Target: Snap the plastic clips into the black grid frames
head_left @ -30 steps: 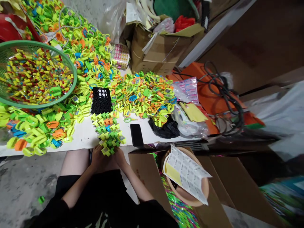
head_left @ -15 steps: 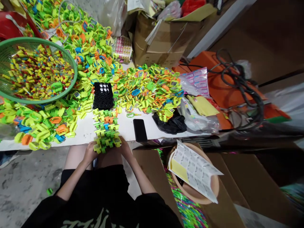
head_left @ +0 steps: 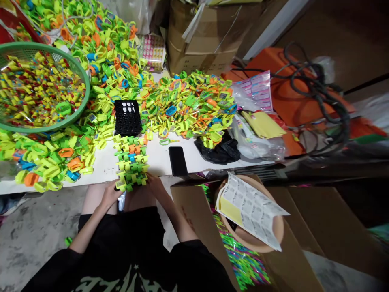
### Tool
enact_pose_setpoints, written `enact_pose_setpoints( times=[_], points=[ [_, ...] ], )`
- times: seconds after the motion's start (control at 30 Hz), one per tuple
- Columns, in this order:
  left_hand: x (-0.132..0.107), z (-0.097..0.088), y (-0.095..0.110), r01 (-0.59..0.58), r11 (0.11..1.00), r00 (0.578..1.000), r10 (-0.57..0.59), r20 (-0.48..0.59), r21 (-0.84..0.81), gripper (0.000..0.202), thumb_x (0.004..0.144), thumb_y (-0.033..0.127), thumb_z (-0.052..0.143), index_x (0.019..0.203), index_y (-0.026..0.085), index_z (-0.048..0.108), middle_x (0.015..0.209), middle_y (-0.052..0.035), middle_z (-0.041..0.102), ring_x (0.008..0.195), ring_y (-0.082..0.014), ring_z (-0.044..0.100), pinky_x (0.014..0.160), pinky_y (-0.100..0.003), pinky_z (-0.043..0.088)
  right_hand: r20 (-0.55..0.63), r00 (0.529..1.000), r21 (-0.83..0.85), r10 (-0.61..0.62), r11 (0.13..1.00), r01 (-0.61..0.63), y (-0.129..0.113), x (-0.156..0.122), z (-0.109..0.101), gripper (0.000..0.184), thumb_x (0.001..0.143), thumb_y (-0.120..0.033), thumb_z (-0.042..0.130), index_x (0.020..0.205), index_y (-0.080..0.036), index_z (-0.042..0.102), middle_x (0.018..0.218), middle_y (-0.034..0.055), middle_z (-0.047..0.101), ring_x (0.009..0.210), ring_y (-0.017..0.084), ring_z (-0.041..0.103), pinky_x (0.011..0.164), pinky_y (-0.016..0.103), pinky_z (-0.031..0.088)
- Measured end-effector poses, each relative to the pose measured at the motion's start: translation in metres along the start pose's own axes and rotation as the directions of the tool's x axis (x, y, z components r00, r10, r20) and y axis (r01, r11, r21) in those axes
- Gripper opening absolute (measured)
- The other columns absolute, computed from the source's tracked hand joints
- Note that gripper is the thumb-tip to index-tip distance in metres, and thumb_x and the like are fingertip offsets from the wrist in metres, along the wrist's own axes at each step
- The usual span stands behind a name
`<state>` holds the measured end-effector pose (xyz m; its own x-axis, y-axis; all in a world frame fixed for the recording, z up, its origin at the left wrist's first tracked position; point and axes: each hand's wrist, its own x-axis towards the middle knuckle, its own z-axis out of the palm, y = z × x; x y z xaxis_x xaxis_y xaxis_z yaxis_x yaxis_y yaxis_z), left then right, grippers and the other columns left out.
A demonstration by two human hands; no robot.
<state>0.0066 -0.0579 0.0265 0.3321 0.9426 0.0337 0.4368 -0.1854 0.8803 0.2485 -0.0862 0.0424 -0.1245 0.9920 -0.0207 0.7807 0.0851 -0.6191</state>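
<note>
Rows of yellow, green, orange and blue plastic toy watches [head_left: 132, 164] stand in a block at the table's front edge, its near end jutting over my lap. My left hand [head_left: 112, 194] grips the block's near left corner, fingers partly hidden beneath it. At the near right corner my right hand [head_left: 154, 186] holds on, its fingertips also hidden behind the pieces. Directly beyond the rows lies a black perforated plastic rack [head_left: 127, 119]; whether it runs on under the watches I cannot tell. A small silvery-white thing [head_left: 121, 201] shows below the block, between my thighs.
Loose toy watches [head_left: 194, 105] are heaped across the table. A green basket [head_left: 86, 95] of small yellow-and-red pieces stands left. Right of the block lies a black phone [head_left: 178, 161]. A round tub [head_left: 278, 231] with printed sheets sits lower right, by an open carton [head_left: 194, 227].
The view has shifted slightly, so the table things sit higher in the picture. Both hands stay at the block's near end. More of the silvery-white thing below it now shows.
</note>
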Motion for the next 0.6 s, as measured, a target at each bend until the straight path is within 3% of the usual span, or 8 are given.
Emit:
enact_pose_setpoints(
  times=[0.17,0.37,0.6],
  points=[
    [-0.002,0.002,-0.007,-0.005,0.999,0.997,0.008,-0.079,0.038,0.018,0.071,0.031,0.069,0.086,0.021,0.071,0.102,-0.0090,0.072,0.103,-0.0277,0.066,0.091,-0.043,0.056,0.027,1.000,0.029,-0.006,1.000,0.005,-0.001,0.003,-0.005,0.038,0.084,-0.008,0.049,0.116,-0.022,0.066,0.115,0.0070,0.070,0.093,0.021,0.067,0.077,0.027,0.052],
    [-0.003,-0.001,-0.009,0.019,0.997,0.999,-0.016,-0.034,0.071,0.014,0.070,0.032,0.071,0.079,0.021,0.072,0.093,-0.0085,0.073,0.109,-0.0285,0.063,0.093,-0.044,0.055,0.021,0.999,0.123,-0.031,0.992,0.028,0.002,0.003,-0.005,0.027,0.086,-0.012,0.050,0.100,-0.024,0.069,0.104,0.0058,0.072,0.083,0.021,0.067,0.070,0.026,0.049],
    [0.001,0.005,-0.016,0.035,0.996,0.999,-0.032,-0.030,0.087,0.012,0.068,0.022,0.070,0.079,0.023,0.074,0.091,-0.0085,0.074,0.103,-0.0285,0.065,0.096,-0.045,0.053,-0.010,0.993,0.234,-0.121,0.965,0.120,0.013,0.009,-0.001,0.027,0.082,-0.009,0.049,0.095,-0.023,0.068,0.099,0.0077,0.071,0.101,0.024,0.063,0.084,0.034,0.052]
  ],
)
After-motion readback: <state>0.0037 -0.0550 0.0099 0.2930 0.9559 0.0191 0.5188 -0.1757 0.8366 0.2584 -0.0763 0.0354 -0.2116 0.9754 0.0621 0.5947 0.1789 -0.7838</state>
